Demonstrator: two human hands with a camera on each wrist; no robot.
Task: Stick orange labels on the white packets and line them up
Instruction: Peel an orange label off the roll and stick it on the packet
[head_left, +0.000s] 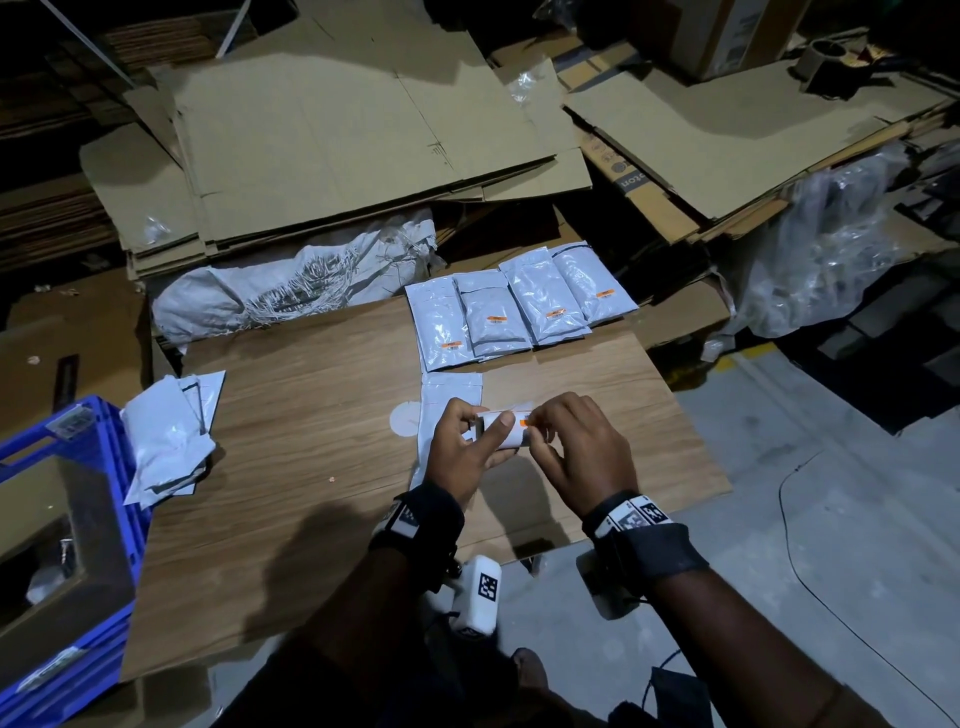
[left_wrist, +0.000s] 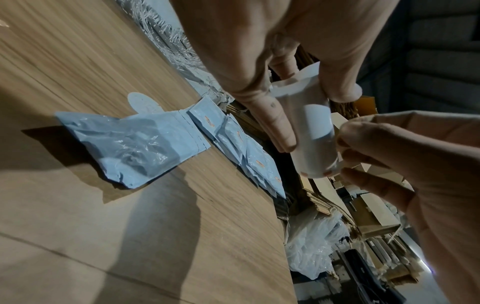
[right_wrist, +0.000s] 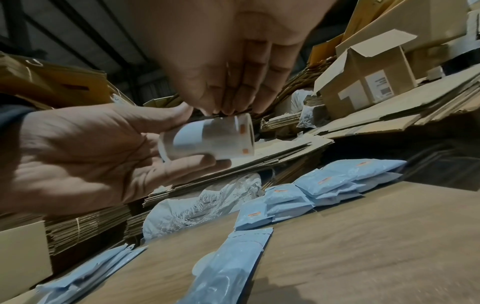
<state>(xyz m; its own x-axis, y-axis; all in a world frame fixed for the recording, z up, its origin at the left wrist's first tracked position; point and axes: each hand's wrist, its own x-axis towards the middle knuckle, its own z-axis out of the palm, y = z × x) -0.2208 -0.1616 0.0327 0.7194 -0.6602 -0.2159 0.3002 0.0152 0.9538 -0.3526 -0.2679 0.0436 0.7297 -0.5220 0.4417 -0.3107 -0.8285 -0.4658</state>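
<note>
My left hand (head_left: 467, 441) grips a white roll of labels (head_left: 506, 428), also seen in the left wrist view as the roll (left_wrist: 314, 139) and in the right wrist view as the roll (right_wrist: 207, 137). My right hand (head_left: 576, 441) pinches an orange label (head_left: 525, 422) at the roll's right end. One unlabelled white packet (head_left: 449, 395) lies on the wooden board (head_left: 311, 467) under my hands. Several white packets with orange labels (head_left: 514, 306) lie side by side at the board's far edge.
A heap of loose white packets (head_left: 166, 441) lies at the board's left edge, beside a blue crate (head_left: 67, 519). A white woven sack (head_left: 291, 286) and flattened cardboard (head_left: 337, 130) lie behind. Clear plastic bags (head_left: 821, 249) sit at the right, grey floor (head_left: 779, 519) below.
</note>
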